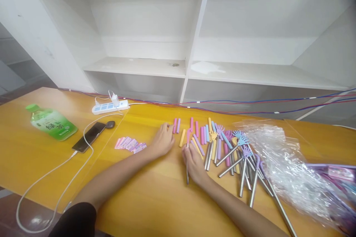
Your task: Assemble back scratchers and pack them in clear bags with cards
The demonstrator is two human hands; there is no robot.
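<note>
- The right hand (196,164) pinches a slim metal rod (187,173) between thumb and fingers, its pink end (188,135) pointing away from the person, over the wooden tabletop (147,207).
- The left hand (162,142) lies palm down, fingers curled, the tips just beside a pink tube (175,126); whether they touch or grasp it cannot be told at this blur.
- A light, firm pinch near the pink end should serve best, keeping the rod from rolling or swinging.
- The left fingers would do well to take a tube singly, by its middle, without nudging the purple tube (178,126) next to it or the yellow tube (182,138) nearby.
- To the right, crossed rods with hand-shaped heads (242,140) crowd the right forearm; a careless sweep could scatter them.
- Beyond them, crumpled clear plastic bags (292,174) take up the right side.
- On the left lie small printed cards (126,143), a phone (89,137) on a looping white cable (88,144), a power strip (109,107) and a green bottle (52,123), all clear of the hands.
</note>
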